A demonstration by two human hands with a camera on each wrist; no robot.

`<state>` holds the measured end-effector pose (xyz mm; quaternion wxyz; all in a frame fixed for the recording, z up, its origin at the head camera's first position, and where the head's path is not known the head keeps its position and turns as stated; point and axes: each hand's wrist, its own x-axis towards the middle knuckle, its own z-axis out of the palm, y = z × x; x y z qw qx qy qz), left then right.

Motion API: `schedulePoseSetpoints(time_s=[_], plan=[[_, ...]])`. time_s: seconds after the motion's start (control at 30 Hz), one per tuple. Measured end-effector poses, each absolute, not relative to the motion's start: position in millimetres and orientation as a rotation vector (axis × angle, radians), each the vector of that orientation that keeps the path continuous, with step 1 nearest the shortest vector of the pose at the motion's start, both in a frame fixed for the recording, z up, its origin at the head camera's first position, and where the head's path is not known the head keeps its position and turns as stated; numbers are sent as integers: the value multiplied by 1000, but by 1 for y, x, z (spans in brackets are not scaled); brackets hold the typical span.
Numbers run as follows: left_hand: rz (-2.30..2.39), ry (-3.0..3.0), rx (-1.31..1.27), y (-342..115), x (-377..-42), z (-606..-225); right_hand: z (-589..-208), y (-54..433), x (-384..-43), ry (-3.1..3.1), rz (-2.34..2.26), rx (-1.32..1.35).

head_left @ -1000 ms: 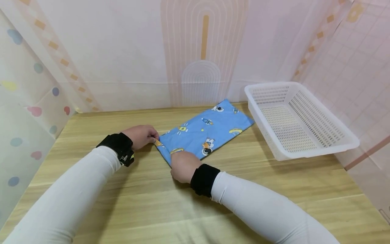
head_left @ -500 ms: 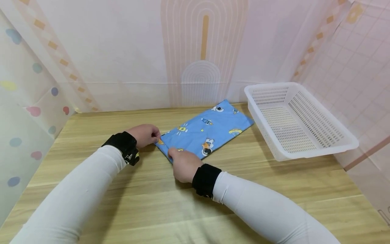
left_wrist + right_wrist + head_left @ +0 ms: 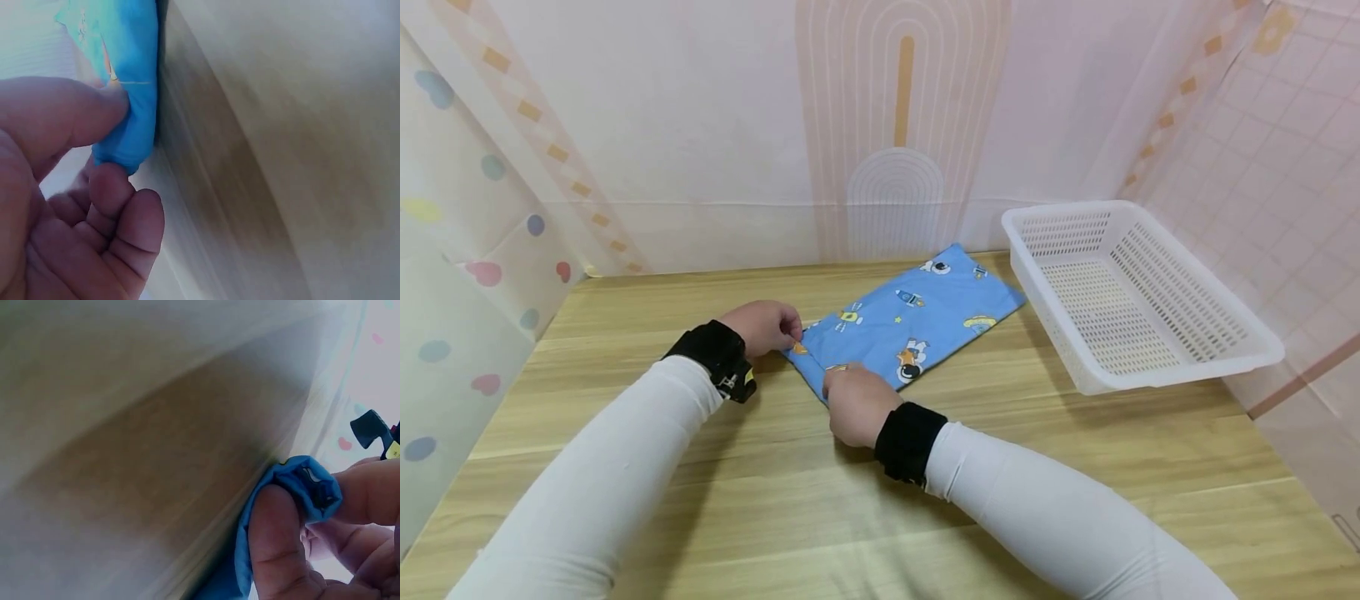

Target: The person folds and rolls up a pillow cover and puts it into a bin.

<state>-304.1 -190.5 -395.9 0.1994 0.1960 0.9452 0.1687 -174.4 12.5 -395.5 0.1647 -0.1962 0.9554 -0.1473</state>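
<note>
A folded blue cloth (image 3: 936, 304) printed with astronauts, rockets and stars lies slantwise on the wooden table. Its left end is turned over into a narrow roll. My left hand (image 3: 765, 327) pinches the far corner of that rolled end; in the left wrist view the thumb lies on the blue fabric (image 3: 132, 56) and the fingertips are under its end. At the near corner, my right hand (image 3: 861, 408) holds the other end of the roll. Seen from the right wrist, the coiled cloth end (image 3: 315, 490) sits between thumb and fingers, its layers showing.
A white plastic basket (image 3: 1071, 333) with slotted walls stands at the right, close to the cloth's right end. Behind the table (image 3: 760, 500) rises a patterned wall covering (image 3: 722, 150), and a dotted one is on the left.
The left hand has shifted slightly right along with the rolled end. The right hand has moved a little right too, its thumb lifting and coming down again. The basket stays put.
</note>
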Motion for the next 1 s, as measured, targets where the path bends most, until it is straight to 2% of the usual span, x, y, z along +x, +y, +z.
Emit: schedulePoseSetpoints(time_s=[0.27, 0.63, 0.83, 1.0], plan=[[442, 2785, 612, -195, -293, -402, -397, 18, -176, 2721, -379, -597], [446, 2887, 756, -204, -287, -409, -399, 19, -175, 2788, -190, -813], [437, 2805, 910, -212, -284, -406, -397, 18, -175, 2783, -234, -769], [469, 2737, 941, -213, -284, -406, -396, 19, -176, 2785, -297, -726]])
